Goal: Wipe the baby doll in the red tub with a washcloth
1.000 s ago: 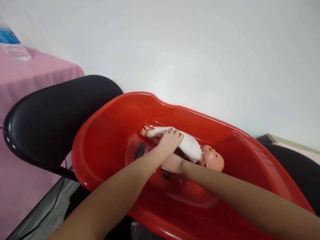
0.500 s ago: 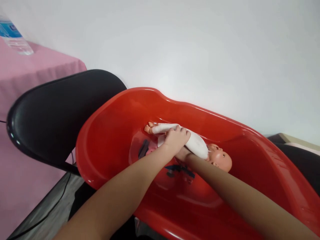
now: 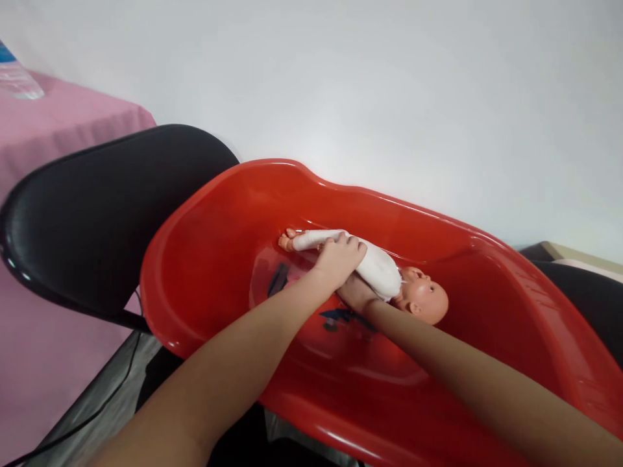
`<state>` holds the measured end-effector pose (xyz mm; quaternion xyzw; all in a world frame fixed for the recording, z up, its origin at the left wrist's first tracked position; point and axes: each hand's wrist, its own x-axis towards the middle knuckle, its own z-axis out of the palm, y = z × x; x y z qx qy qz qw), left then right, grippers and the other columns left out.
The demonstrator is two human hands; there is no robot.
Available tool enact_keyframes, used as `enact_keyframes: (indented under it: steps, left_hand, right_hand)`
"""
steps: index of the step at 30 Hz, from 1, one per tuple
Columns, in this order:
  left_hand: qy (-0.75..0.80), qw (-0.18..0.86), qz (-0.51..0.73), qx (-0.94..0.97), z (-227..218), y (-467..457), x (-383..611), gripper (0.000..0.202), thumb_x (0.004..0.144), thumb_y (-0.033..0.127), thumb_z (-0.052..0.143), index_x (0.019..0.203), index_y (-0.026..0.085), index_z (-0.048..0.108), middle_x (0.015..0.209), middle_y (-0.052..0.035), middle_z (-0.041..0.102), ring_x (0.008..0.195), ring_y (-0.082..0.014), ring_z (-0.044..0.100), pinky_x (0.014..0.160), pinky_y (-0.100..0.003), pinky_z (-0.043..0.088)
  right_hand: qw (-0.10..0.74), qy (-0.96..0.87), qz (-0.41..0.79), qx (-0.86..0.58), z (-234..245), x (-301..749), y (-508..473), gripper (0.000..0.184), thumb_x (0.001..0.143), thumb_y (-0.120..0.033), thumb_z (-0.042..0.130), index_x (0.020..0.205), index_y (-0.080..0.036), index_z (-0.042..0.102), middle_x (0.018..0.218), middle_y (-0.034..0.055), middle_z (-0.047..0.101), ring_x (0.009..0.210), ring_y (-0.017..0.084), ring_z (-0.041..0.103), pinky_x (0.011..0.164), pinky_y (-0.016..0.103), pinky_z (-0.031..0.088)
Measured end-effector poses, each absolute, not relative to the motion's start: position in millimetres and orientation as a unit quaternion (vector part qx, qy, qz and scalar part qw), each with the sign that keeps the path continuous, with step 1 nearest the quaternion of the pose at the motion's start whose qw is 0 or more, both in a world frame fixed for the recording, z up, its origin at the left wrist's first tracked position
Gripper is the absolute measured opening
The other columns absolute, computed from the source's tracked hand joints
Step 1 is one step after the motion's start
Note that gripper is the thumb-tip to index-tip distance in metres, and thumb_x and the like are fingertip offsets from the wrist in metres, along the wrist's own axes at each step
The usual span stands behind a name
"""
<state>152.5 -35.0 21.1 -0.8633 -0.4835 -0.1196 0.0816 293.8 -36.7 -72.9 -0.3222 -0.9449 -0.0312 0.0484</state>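
A baby doll [image 3: 380,267] in a white suit lies on its back, slightly tilted, inside a red baby bathtub [image 3: 195,259]. Its head points right and its bare feet left. My left hand [image 3: 341,256] is closed over the doll's middle, fingers curled across the white cloth. Against the doll's near side is my right hand [image 3: 357,293], partly under the left one; it holds the doll there, though its fingertips are hidden. Dark and pink shapes show on the tub floor beside the hands, too unclear to name.
A black chair [image 3: 107,214] stands at the tub's left. Behind it, a pink-covered table [image 3: 82,117] carries a clear plastic bottle [image 3: 19,81]. A white wall [image 3: 370,84] rises behind the tub. A black cable [image 3: 104,402] runs along the floor at lower left.
The whole view has shifted a little, so the tub and chair sit slightly further up and left. Both hands keep their places on the doll, whose near shoulder and ear show more.
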Motion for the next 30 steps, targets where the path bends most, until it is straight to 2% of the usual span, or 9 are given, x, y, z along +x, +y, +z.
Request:
enact_keyframes:
  steps: [2,4,9,12,15,17,23,26,30]
  left_hand:
    - [-0.482,0.086,-0.127,-0.863,21.0,-36.0,152.3,0.026,0.103,0.012,0.043,0.123,0.014,0.059,0.116,-0.0122,0.064,0.112,-0.0310,0.060,0.076,-0.042,0.056]
    - [-0.481,0.089,-0.127,-0.863,21.9,-37.1,152.0,0.026,0.102,0.012,0.045,0.124,0.014,0.059,0.117,-0.0124,0.064,0.112,-0.0306,0.060,0.077,-0.041,0.056]
    - [-0.486,0.072,-0.112,-0.864,26.7,-38.3,152.3,0.025,0.102,0.014,0.048,0.125,0.014,0.059,0.118,-0.0134,0.065,0.113,-0.0301,0.059,0.080,-0.041,0.054]
    - [-0.485,0.076,-0.112,-0.864,26.6,-37.8,152.9,0.027,0.101,0.013,0.049,0.126,0.014,0.059,0.119,-0.0135,0.065,0.113,-0.0306,0.059,0.080,-0.041,0.054]
    - [-0.488,0.085,-0.111,-0.861,24.2,-36.7,152.8,0.028,0.102,0.013,0.046,0.125,0.014,0.060,0.120,-0.0136,0.065,0.114,-0.0310,0.059,0.080,-0.042,0.054]
    - [-0.487,0.088,-0.109,-0.862,23.1,-35.9,152.2,0.027,0.102,0.013,0.045,0.125,0.014,0.060,0.119,-0.0132,0.065,0.113,-0.0317,0.059,0.080,-0.043,0.054]
    - [-0.484,0.084,-0.108,-0.864,23.5,-34.4,151.7,0.027,0.102,0.013,0.045,0.124,0.013,0.061,0.117,-0.0130,0.066,0.112,-0.0321,0.060,0.081,-0.045,0.054]
    - [-0.487,0.083,-0.118,-0.861,24.4,-35.0,153.3,0.027,0.103,0.013,0.044,0.124,0.013,0.061,0.118,-0.0135,0.066,0.113,-0.0317,0.061,0.083,-0.045,0.053]
    - [-0.486,0.072,-0.126,-0.862,27.0,-34.5,154.5,0.028,0.103,0.012,0.043,0.124,0.013,0.062,0.119,-0.0131,0.067,0.113,-0.0316,0.062,0.083,-0.045,0.053]
  right_hand:
    - [0.038,-0.943,-0.068,-0.324,-73.0,315.3,-53.6,0.045,0.089,0.000,0.036,0.115,0.011,0.070,0.126,0.0320,0.066,0.131,0.039,0.058,0.117,0.052,0.038]
    - [0.019,-0.951,-0.127,-0.283,-71.1,340.8,-68.5,0.051,0.081,0.004,0.030,0.106,0.013,0.074,0.119,0.0358,0.068,0.129,0.039,0.060,0.118,0.050,0.036]
    - [-0.026,-0.960,-0.219,-0.175,-49.7,396.7,-89.2,0.062,0.069,0.008,0.026,0.086,-0.008,0.083,0.100,0.0218,0.078,0.118,0.030,0.069,0.117,0.042,0.039]
    - [-0.065,-0.966,-0.229,-0.101,-25.0,393.0,-94.2,0.054,0.078,0.005,0.032,0.082,-0.012,0.083,0.096,0.0184,0.079,0.114,0.031,0.070,0.116,0.043,0.043]
    - [-0.059,-0.971,-0.225,-0.061,-0.5,357.8,-94.6,0.036,0.091,-0.011,0.048,0.106,-0.005,0.080,0.122,0.0211,0.073,0.130,0.033,0.060,0.120,0.046,0.043]
    - [-0.041,-0.969,-0.238,-0.056,9.2,332.3,-90.1,0.037,0.092,-0.013,0.050,0.118,-0.001,0.075,0.131,0.0210,0.070,0.135,0.031,0.056,0.123,0.046,0.040]
    - [-0.057,-0.961,-0.253,-0.092,6.4,345.1,-75.2,0.035,0.087,-0.006,0.052,0.109,-0.006,0.079,0.124,0.0173,0.073,0.135,0.029,0.056,0.126,0.046,0.035]
    - [-0.048,-0.961,-0.249,-0.113,6.1,389.4,-84.9,0.037,0.088,-0.005,0.052,0.116,-0.004,0.076,0.125,0.0185,0.072,0.135,0.029,0.055,0.124,0.045,0.038]
    - [-0.030,-0.967,-0.228,-0.109,6.4,421.8,-99.1,0.031,0.093,-0.009,0.052,0.105,-0.008,0.080,0.119,0.0174,0.074,0.128,0.028,0.060,0.118,0.044,0.044]
